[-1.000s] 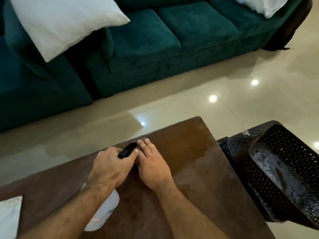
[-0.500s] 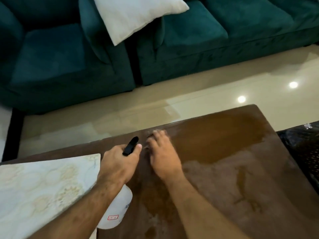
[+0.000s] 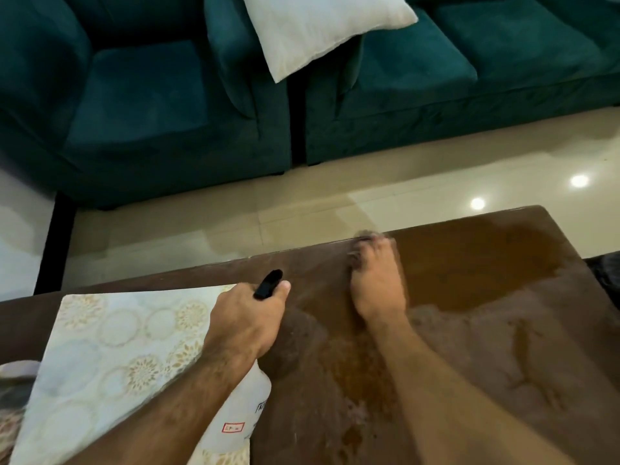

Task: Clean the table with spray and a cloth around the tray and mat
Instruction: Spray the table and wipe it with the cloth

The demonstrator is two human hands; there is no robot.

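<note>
— Why is the table wet only right of centre?
— I think to spare the mat, lower left. Left hand curls round the spray bottle at its edge; right hand, fingers flat, presses a blurred cloth at centre.

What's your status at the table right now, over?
Left hand grips spray bottle above the mat. Right hand flat on cloth near far edge of table, blurred. Wet patches on top; mat not in the cloth's way.
</note>
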